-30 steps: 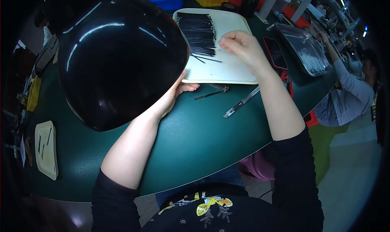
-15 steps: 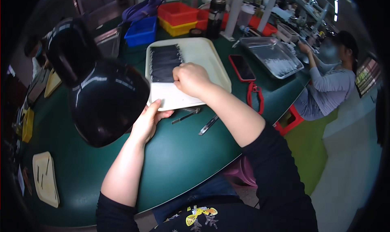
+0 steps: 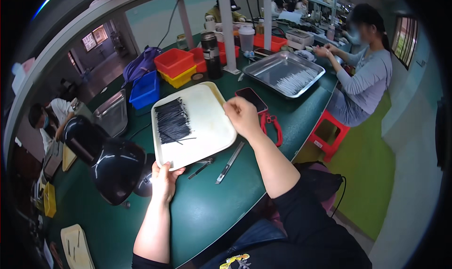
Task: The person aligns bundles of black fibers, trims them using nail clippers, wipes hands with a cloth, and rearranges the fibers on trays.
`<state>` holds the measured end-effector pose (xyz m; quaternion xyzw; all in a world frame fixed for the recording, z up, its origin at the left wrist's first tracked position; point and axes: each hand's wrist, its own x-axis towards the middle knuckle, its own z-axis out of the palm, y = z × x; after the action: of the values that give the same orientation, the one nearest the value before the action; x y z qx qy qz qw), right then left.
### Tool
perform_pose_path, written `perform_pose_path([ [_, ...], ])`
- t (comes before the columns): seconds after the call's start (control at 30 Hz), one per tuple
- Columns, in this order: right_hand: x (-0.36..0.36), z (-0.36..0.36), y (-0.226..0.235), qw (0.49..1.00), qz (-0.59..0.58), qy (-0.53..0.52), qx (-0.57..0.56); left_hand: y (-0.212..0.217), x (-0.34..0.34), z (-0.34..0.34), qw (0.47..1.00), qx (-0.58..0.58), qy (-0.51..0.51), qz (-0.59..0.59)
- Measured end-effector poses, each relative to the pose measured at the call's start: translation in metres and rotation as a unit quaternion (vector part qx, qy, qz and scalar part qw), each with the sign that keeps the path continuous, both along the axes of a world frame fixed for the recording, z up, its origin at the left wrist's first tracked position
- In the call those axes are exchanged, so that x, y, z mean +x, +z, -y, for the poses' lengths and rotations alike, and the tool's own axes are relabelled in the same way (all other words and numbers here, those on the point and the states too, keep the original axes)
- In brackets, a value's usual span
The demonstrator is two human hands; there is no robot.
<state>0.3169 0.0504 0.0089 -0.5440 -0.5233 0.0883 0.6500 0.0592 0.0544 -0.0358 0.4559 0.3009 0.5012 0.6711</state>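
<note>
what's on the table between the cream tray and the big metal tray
In the head view, a dark phone with a red cord lies on the green table between the cream tray and the metal tray.

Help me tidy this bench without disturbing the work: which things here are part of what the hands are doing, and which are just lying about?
In use:
- cream tray, gripped by left hand at its near edge and right hand at its right edge
- thin black strips on that tray

Lying about:
- tweezers and small tool beside the tray
- phone
- red cutters
- black lamp
- coloured bins
- steel tray
</note>
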Motion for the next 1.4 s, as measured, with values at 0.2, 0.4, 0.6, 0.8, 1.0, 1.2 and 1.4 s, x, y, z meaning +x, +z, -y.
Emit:
perform_pose_path([
  [0.2,0.012,-0.018,-0.006,0.999,0.011,-0.027,0.031,-0.002,-0.003,0.008,0.997,0.002,0.083,-0.001],
  [0.4,0.022,-0.017,-0.003,0.998,-0.011,-0.033,0.050,0.000,-0.013,0.014,0.993,-0.025,0.110,-0.020],
  [0.6,0.027,-0.029,-0.014,0.995,-0.039,-0.066,0.065,0.008,-0.032,0.061,0.990,-0.026,0.115,-0.074],
  [0.8,0.025,-0.031,-0.024,0.994,-0.027,-0.063,0.082,0.021,-0.063,0.143,0.995,-0.002,0.096,-0.029],
  [1.0,0.032,-0.023,-0.034,0.998,-0.026,-0.029,0.044,0.041,-0.077,0.226,0.986,-0.008,0.148,-0.078],
  [1.2,0.010,-0.027,-0.030,0.999,0.010,0.001,0.035,0.047,-0.106,0.311,0.951,0.009,0.290,-0.107],
  [1.4,0.006,-0.027,-0.041,0.996,0.068,0.023,0.054,0.022,-0.179,0.341,0.909,0.006,0.406,-0.095],
])
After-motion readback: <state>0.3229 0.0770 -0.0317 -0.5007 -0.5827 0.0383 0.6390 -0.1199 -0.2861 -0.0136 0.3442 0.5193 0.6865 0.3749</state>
